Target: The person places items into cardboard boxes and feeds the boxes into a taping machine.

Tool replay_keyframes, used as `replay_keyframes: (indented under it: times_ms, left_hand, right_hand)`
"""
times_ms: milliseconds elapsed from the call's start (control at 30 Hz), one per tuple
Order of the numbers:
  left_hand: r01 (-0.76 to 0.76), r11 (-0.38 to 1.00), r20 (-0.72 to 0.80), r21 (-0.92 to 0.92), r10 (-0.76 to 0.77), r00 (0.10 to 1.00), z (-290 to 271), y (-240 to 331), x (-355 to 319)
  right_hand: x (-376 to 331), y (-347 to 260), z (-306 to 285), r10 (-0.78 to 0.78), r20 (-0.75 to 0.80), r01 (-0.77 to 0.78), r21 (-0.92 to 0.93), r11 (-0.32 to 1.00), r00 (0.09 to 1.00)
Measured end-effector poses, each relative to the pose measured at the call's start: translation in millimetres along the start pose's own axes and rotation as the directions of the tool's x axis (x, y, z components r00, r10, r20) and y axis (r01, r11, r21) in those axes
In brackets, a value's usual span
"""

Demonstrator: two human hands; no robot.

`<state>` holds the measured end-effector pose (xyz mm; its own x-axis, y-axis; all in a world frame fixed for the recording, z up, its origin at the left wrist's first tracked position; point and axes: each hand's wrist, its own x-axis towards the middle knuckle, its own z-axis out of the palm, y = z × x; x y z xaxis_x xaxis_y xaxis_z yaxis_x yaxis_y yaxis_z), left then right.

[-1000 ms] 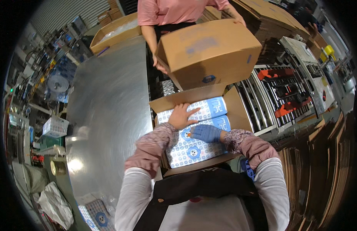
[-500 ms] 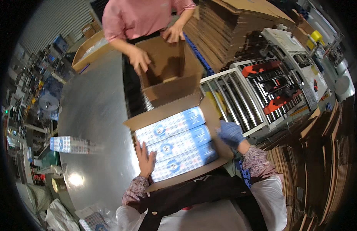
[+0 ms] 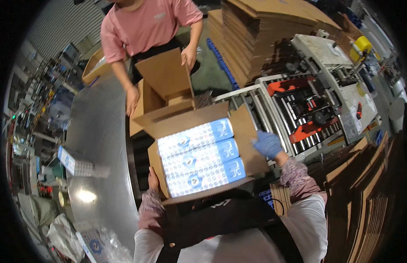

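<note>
In front of me is a cardboard box point(image 3: 245, 120) with its flaps up. Three white-and-blue printed cartons point(image 3: 194, 158) lie side by side inside it. My bare left hand point(image 3: 154, 179) holds the box's left side from outside, most of its fingers hidden by the flap. On the opposite side, my right hand point(image 3: 267, 144), in a blue glove, grips the right flap. Beyond it, a person in a pink shirt point(image 3: 146, 26) has both hands on another cardboard box point(image 3: 166, 76), which is open and holds nothing visible.
A metal table point(image 3: 98, 127) curves along the left, with a similar carton point(image 3: 76, 163) on it. To the right stands a roller conveyor point(image 3: 273, 118) with a red-and-black machine point(image 3: 304, 105). Stacked flat cardboard point(image 3: 243, 39) rises behind, and more cardboard sheets point(image 3: 365, 210) lean at lower right.
My left hand has gone from the cartons' edge to the box's outer left side. My right hand has come onto the right flap. The person's box has shifted left and away from mine.
</note>
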<state>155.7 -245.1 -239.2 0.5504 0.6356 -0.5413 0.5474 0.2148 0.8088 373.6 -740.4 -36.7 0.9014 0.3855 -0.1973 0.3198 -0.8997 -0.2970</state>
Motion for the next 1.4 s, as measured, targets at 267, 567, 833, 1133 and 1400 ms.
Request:
replay_keyframes:
  times_ms: [267,567,833,1133,1400]
  left_hand:
    - [-0.693,0.659,0.755,0.291,0.287,0.589,10,188,-161]
    - [-0.902,-0.121,0.903,0.415,0.177,0.392,95,212,-111]
    - [-0.787,0.262,0.398,0.559,0.748,0.532,91,102,-68]
    - [-0.555,0.83,0.29,-0.048,0.544,0.788,103,89,-58]
    - [-0.561,0.821,0.231,-0.105,0.569,0.789,106,76,-73]
  right_hand:
    - [3,-18,-5,-0.135,-0.03,0.138,0.278,0.951,0.99]
    - [113,-93,36,-0.489,0.5,0.54,0.05,0.84,0.715]
    - [130,-124,-5,-0.412,-0.228,0.398,-0.109,0.911,0.882]
    - [55,-38,117,-0.443,-0.301,0.39,-0.22,0.894,0.845]
    - [55,-27,126,0.182,-0.273,-0.051,0.425,0.904,0.945]
